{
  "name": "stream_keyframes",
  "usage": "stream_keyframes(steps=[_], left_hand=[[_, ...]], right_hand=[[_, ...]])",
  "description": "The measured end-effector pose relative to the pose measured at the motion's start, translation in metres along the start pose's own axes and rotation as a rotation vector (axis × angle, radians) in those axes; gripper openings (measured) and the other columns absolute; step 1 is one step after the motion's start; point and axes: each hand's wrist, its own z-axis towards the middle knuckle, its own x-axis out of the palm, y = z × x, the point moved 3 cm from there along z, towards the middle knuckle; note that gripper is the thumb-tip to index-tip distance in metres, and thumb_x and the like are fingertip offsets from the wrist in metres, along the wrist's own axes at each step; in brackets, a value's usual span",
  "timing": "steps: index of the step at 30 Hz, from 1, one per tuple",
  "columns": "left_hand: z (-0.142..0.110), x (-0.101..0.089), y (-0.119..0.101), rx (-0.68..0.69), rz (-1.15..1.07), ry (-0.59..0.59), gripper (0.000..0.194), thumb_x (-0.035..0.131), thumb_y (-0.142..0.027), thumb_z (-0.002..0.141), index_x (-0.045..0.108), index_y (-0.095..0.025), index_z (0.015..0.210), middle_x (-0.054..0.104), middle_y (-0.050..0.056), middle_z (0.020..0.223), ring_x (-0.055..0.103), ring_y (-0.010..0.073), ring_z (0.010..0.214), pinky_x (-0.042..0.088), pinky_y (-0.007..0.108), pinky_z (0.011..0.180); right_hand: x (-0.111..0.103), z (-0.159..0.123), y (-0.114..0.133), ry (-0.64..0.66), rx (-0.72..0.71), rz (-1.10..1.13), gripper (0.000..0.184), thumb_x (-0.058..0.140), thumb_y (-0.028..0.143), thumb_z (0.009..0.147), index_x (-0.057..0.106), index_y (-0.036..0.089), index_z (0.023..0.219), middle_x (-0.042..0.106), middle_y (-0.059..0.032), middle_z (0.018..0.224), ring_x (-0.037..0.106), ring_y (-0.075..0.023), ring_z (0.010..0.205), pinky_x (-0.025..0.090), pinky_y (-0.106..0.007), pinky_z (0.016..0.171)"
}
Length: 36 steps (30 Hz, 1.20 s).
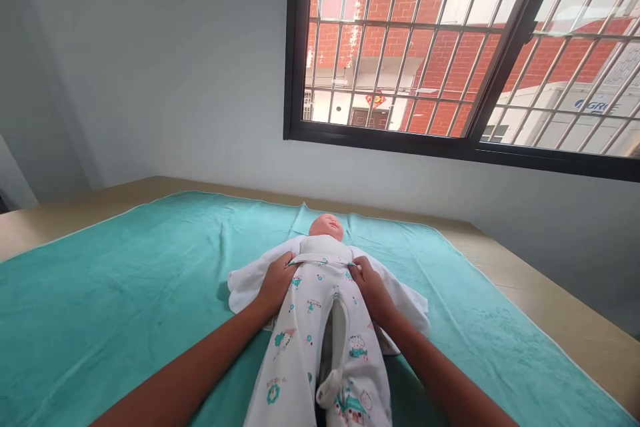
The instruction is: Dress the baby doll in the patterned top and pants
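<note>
A baby doll lies on its back, its head toward the wall. It wears a white top with wide sleeves spread to both sides. White baby pants with teal and pink cartoon prints cover its lower body, with a slit open at the crotch. My left hand grips the waistband at its left side, thumb on top. On the opposite side my right hand pinches the same waistband. Some fingers of both hands are hidden under the cloth.
A teal blanket is spread under the doll on a light wooden surface. Behind it rise a white wall and a dark-framed window with metal bars.
</note>
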Motion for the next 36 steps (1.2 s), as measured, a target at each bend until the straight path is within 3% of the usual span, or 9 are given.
stream_keyframes(steps=[4, 7, 10, 12, 16, 21, 27, 33, 36], left_hand=[[0.016, -0.005, -0.005, 0.053, 0.217, 0.021, 0.034, 0.044, -0.041, 0.083, 0.045, -0.02, 0.056, 0.052, -0.002, 0.059, 0.047, 0.0172, 0.064, 0.034, 0.029, 0.062], [0.023, -0.01, -0.012, 0.105, 0.352, 0.019, 0.032, 0.052, -0.037, 0.079, 0.046, -0.021, 0.052, 0.052, 0.001, 0.057, 0.052, 0.0203, 0.068, 0.036, 0.031, 0.067], [0.019, -0.011, -0.021, 0.31, 0.324, 0.046, 0.01, 0.055, -0.03, 0.078, 0.062, -0.023, 0.077, 0.067, 0.006, 0.088, 0.059, 0.0249, 0.092, 0.041, 0.034, 0.083], [0.012, -0.008, -0.026, 0.411, 0.175, 0.131, 0.018, 0.055, -0.03, 0.081, 0.064, -0.024, 0.095, 0.065, 0.008, 0.116, 0.055, 0.0245, 0.111, 0.04, 0.035, 0.097], [0.012, -0.003, -0.03, 0.377, 0.067, 0.185, 0.021, 0.053, -0.041, 0.087, 0.061, -0.022, 0.089, 0.063, 0.007, 0.124, 0.054, 0.024, 0.115, 0.039, 0.036, 0.1], [0.039, 0.0, -0.027, 0.306, 0.231, 0.163, 0.029, 0.045, -0.046, 0.09, 0.055, -0.022, 0.077, 0.064, 0.002, 0.08, 0.056, 0.0197, 0.076, 0.041, 0.031, 0.073], [0.064, 0.007, -0.004, 0.131, 0.069, 0.052, 0.026, 0.045, -0.042, 0.087, 0.05, -0.021, 0.073, 0.055, -0.002, 0.071, 0.049, 0.0163, 0.069, 0.037, 0.027, 0.064], [0.033, 0.003, 0.016, 0.126, 0.177, -0.047, 0.015, 0.043, -0.035, 0.089, 0.048, -0.022, 0.084, 0.057, -0.001, 0.076, 0.052, 0.0178, 0.071, 0.036, 0.029, 0.067], [0.013, -0.002, 0.027, 0.12, 0.142, 0.046, 0.019, 0.038, -0.035, 0.091, 0.051, -0.022, 0.087, 0.061, 0.001, 0.081, 0.055, 0.0194, 0.076, 0.038, 0.031, 0.07]], right_hand=[[-0.009, 0.011, 0.013, 0.086, -0.069, -0.158, 0.026, 0.032, 0.035, 0.097, 0.049, 0.023, 0.081, 0.062, -0.0009, 0.075, 0.055, -0.0173, 0.07, 0.036, -0.027, 0.063], [-0.014, 0.012, 0.027, 0.029, -0.11, -0.37, 0.024, 0.037, 0.029, 0.095, 0.05, 0.022, 0.075, 0.06, -0.0027, 0.074, 0.053, -0.0165, 0.068, 0.035, -0.027, 0.063], [-0.013, 0.008, 0.038, -0.097, -0.185, -0.5, 0.019, 0.041, 0.025, 0.094, 0.053, 0.021, 0.08, 0.061, -0.0052, 0.082, 0.055, -0.0189, 0.074, 0.039, -0.029, 0.067], [-0.009, 0.004, 0.041, -0.127, -0.314, -0.44, 0.016, 0.039, 0.022, 0.094, 0.055, 0.021, 0.089, 0.063, -0.0076, 0.098, 0.056, -0.0213, 0.09, 0.043, -0.033, 0.078], [-0.005, 0.002, 0.037, -0.032, -0.453, -0.206, 0.021, 0.038, 0.021, 0.096, 0.054, 0.021, 0.109, 0.056, -0.0091, 0.129, 0.051, -0.0212, 0.118, 0.041, -0.036, 0.096], [-0.009, 0.016, 0.036, 0.039, -0.315, -0.346, 0.026, 0.031, 0.032, 0.101, 0.055, 0.021, 0.104, 0.068, -0.005, 0.091, 0.062, -0.0203, 0.081, 0.039, -0.03, 0.069], [0.0, 0.052, 0.035, -0.035, -0.126, -0.289, 0.02, 0.043, 0.032, 0.094, 0.05, 0.021, 0.079, 0.061, -0.0018, 0.073, 0.055, -0.0181, 0.069, 0.03, -0.027, 0.062], [0.014, 0.036, 0.003, -0.133, 0.028, 0.146, 0.024, 0.055, 0.044, 0.086, 0.048, 0.022, 0.079, 0.051, 0.0031, 0.072, 0.047, -0.0146, 0.065, 0.036, -0.026, 0.061], [0.014, 0.015, -0.01, -0.135, 0.028, 0.289, 0.03, 0.053, 0.05, 0.087, 0.049, 0.022, 0.078, 0.049, 0.0031, 0.073, 0.044, -0.015, 0.068, 0.037, -0.027, 0.064]])
